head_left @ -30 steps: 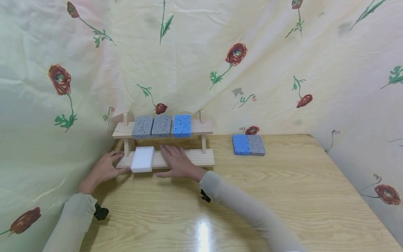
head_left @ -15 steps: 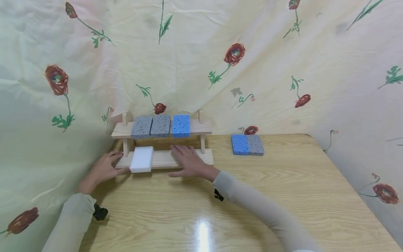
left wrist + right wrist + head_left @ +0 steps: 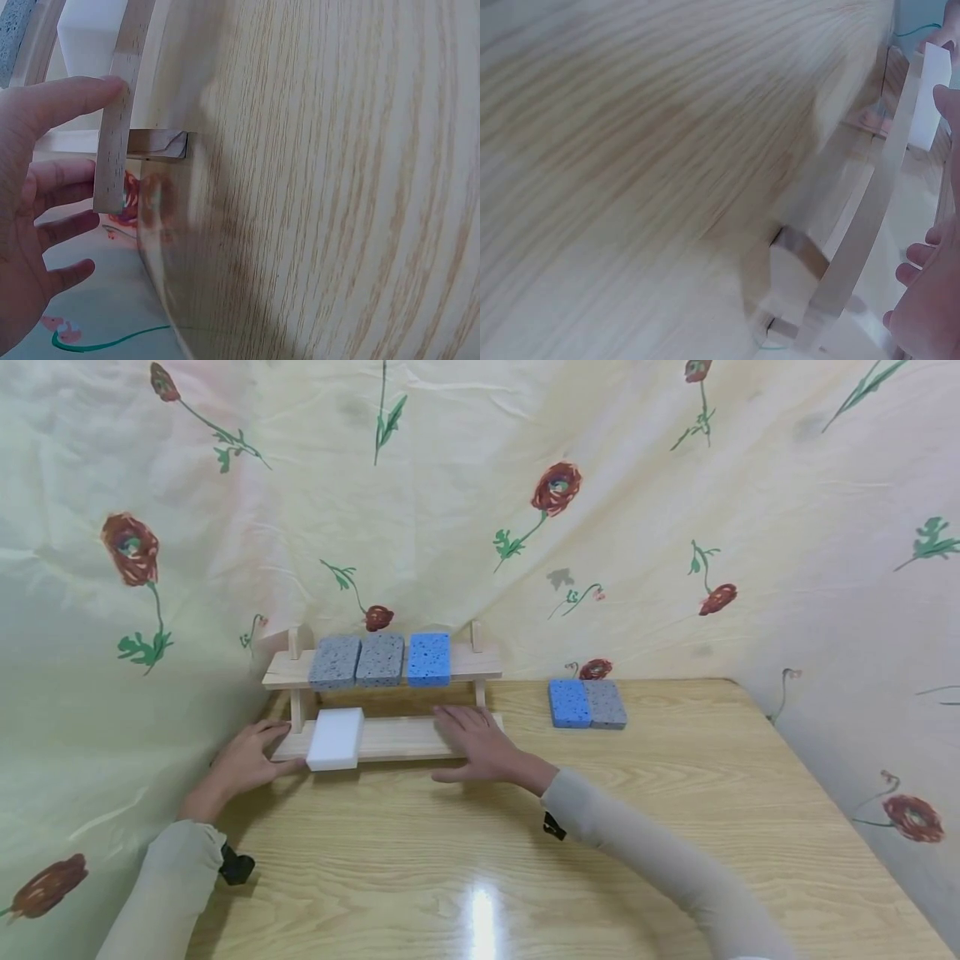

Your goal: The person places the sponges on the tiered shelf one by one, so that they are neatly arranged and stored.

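Note:
A two-tier wooden rack (image 3: 408, 739) stands against the back wall. My left hand (image 3: 243, 764) holds the left end of its lower board, thumb on the front edge and fingers toward the back. Beside that thumb a white sponge (image 3: 335, 739) lies on the lower board. My right hand (image 3: 483, 747), fingers extended, is over the right part of the same board; whether it touches the wood is unclear. The right wrist view shows that hand (image 3: 930, 292) beside the board, holding nothing. Two grey sponges (image 3: 334, 662) and a blue sponge (image 3: 429, 659) lie on the upper board.
To the right of the rack, another blue sponge (image 3: 569, 703) and a grey sponge (image 3: 606, 704) lie side by side on the wooden table (image 3: 675, 793). Flower-patterned cloth (image 3: 450, 510) hangs behind and along both sides.
My right hand has slid rightward along the lower board, away from the white sponge. The left hand stays at the rack's left end, and the sponges keep their places.

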The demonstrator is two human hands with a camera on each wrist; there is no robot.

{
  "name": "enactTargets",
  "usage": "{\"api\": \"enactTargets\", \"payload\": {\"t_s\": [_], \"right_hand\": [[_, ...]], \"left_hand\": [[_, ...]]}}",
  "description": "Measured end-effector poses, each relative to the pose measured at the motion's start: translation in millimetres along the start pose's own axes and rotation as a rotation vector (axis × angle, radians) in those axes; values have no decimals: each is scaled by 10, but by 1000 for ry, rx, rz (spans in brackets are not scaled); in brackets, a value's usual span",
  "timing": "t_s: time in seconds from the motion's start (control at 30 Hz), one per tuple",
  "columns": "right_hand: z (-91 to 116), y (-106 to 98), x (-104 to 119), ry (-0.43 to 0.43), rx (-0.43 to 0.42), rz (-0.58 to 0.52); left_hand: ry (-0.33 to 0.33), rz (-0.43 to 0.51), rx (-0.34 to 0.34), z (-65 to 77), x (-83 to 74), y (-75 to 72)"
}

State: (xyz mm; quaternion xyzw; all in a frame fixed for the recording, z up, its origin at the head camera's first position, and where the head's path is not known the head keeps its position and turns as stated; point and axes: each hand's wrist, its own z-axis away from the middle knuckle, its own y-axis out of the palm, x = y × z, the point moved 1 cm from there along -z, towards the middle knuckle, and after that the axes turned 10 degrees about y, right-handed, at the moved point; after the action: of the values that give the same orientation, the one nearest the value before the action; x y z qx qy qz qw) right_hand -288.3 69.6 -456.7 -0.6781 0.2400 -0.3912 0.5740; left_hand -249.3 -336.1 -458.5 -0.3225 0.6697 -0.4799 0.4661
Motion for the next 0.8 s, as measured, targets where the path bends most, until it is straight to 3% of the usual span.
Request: {"api": "enactTargets", "payload": {"t_s": [0.2, 0.57, 0.8], "right_hand": [[133, -57, -133, 16, -2, 3], [353, -148, -461, 50, -93, 3], [495, -217, -759, 132, -102, -30]], "left_hand": [[-6, 3, 10, 3, -11, -14], [-18, 11, 21, 1, 8, -14], [-13, 8, 14, -10, 5, 3]]}}
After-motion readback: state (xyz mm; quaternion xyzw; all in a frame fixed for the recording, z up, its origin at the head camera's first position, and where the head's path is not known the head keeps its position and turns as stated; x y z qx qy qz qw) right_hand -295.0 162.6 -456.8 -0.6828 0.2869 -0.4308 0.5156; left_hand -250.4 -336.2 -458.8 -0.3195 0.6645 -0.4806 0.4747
